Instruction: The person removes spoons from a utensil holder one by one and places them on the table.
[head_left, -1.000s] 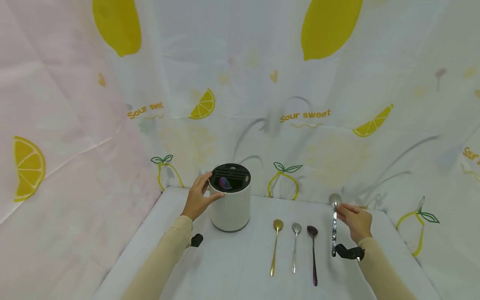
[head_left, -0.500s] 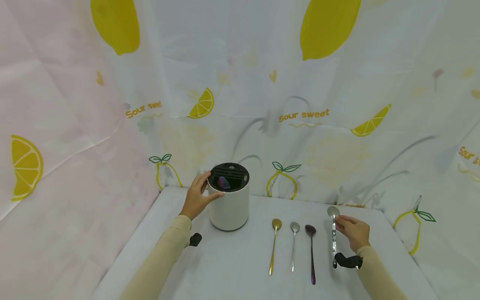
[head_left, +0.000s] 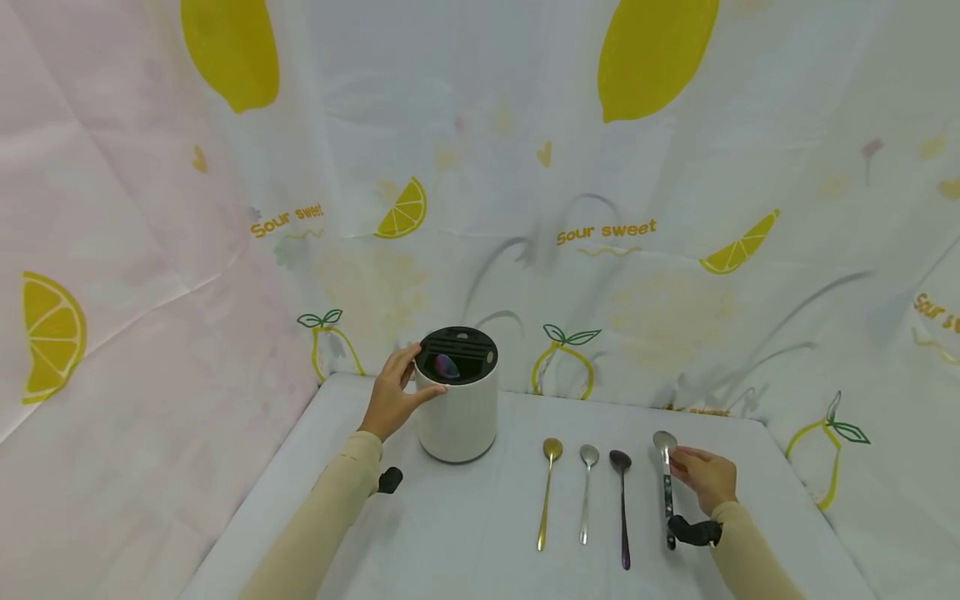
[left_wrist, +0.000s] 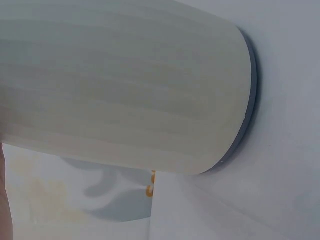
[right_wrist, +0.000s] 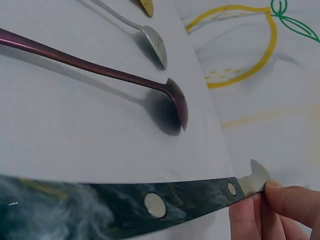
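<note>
A white cylindrical utensil holder (head_left: pixel 457 421) with a slotted black top stands at the back left of the table. My left hand (head_left: pixel 393 392) grips its upper rim, thumb at the front and fingers on the left side. My right hand (head_left: pixel 705 477) pinches a spoon (head_left: pixel 667 492) by its neck, just below the silver bowl. This spoon has a dark marbled handle (right_wrist: pixel 115 207) with metal rivets. Whether it touches the table cannot be told. To its left lie a dark purple spoon (head_left: pixel 623 508), a silver spoon (head_left: pixel 587 496) and a gold spoon (head_left: pixel 548 496), roughly parallel.
A white cloth covers the table (head_left: pixel 465 533). Behind it hangs a lemon-printed curtain (head_left: pixel 487 275), close to the table's back edge. Another stretch of this cloth runs along the left side. A black wrist strap piece (head_left: pixel 696 531) sits beside the marbled handle.
My right hand has lowered the marbled-handled spoon toward the table, bringing it level with the row of spoons. My left hand and the utensil holder have stayed in place.
</note>
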